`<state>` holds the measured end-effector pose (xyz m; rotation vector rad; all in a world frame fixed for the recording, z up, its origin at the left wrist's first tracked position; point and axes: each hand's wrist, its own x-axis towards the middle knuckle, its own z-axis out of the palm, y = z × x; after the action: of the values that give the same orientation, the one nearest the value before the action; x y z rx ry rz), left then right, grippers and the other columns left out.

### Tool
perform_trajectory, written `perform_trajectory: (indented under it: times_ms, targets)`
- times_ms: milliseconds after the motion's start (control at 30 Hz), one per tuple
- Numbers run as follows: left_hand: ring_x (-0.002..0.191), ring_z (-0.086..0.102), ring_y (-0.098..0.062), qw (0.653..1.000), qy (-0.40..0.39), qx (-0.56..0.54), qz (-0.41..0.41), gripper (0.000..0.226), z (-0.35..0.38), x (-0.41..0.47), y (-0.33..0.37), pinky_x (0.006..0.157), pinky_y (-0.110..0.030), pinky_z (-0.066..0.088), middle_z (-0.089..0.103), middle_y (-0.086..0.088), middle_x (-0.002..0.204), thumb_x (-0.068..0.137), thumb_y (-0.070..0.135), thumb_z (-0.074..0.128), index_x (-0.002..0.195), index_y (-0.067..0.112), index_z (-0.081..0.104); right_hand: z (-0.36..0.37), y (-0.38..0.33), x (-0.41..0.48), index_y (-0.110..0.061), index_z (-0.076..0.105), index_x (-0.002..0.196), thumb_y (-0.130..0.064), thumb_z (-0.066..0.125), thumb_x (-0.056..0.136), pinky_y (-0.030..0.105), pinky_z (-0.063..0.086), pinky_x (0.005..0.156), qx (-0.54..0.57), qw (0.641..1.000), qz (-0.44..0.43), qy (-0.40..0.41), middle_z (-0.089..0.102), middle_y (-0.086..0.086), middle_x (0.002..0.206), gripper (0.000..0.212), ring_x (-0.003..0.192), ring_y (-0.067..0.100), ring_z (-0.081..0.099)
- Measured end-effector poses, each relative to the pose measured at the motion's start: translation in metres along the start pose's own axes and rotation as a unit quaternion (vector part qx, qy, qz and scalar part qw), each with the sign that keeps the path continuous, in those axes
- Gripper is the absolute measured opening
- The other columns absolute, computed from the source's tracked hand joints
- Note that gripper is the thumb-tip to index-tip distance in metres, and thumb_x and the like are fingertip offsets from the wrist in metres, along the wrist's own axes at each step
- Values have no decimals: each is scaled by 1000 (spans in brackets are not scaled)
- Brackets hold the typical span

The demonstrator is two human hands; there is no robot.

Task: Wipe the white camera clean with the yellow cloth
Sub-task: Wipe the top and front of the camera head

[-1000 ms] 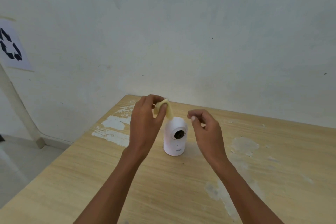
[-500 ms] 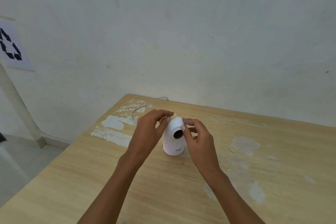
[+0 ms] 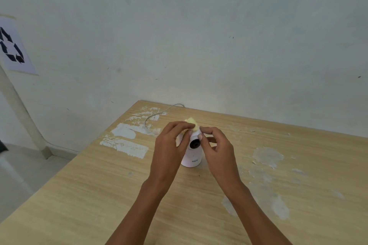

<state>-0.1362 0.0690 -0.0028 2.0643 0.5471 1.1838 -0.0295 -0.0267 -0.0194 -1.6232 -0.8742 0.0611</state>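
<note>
A small white camera (image 3: 192, 157) with a round dark lens stands upright on the wooden table (image 3: 83, 195). My left hand (image 3: 170, 149) wraps around its left side and pinches a small yellow cloth (image 3: 191, 123) against the top of the camera's head. My right hand (image 3: 216, 148) rests on the camera's right side, thumb and forefinger touching the head just beside the lens. Most of the cloth is hidden under my left fingers.
A thin white cable (image 3: 159, 112) runs from behind the camera toward the table's far edge at the wall. White scraped patches (image 3: 124, 146) mark the tabletop. The table's left edge drops to the floor; a recycling sign (image 3: 12, 47) hangs on the left wall.
Both hands came down from above the camera and closed around its head. The yellow cloth, held up in my left hand a second ago, now sits on the camera's top.
</note>
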Motion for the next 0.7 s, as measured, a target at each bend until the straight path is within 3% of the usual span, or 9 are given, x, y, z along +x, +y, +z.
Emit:
perform_trajectory:
  times_ms: [100,233,300,500,700]
  targets:
    - [104,66,2,995,46,-49,-71,16,-2,-18,-11,86,-16,51,69,18,112,98,23,67,111,31,72,-1,1,1,-26,67,113,-26,61,99,20,52,77,0,1000,5,-1,68,-18,115,15,99,-2,65]
    - [95,72,-5,984,48,-98,-140,9,-5,-29,-17,87,-36,60,74,14,108,95,22,71,102,29,70,0,1,1,-27,67,112,-26,61,99,14,47,75,-8,1000,8,-2,67,-19,117,14,100,-3,63]
    - [96,71,-6,988,47,-83,-118,10,-6,-26,-15,87,-35,59,72,13,106,94,21,72,102,26,72,0,1,1,-27,67,112,-26,61,99,16,48,76,-3,1000,9,-2,68,-19,117,14,99,-2,64]
    - [103,64,-2,999,23,-23,-24,15,-6,-10,-4,86,-11,48,66,16,107,95,16,71,108,21,77,0,1,2,-26,67,113,-27,61,99,21,52,79,2,1000,9,-3,68,-18,114,15,98,-2,65]
    - [87,68,-15,992,26,-51,-114,7,-4,-33,-23,74,-24,54,67,7,100,94,18,72,93,23,66,1,1,1,-27,66,111,-26,60,99,20,50,77,3,1000,8,0,67,-21,116,13,98,-5,63]
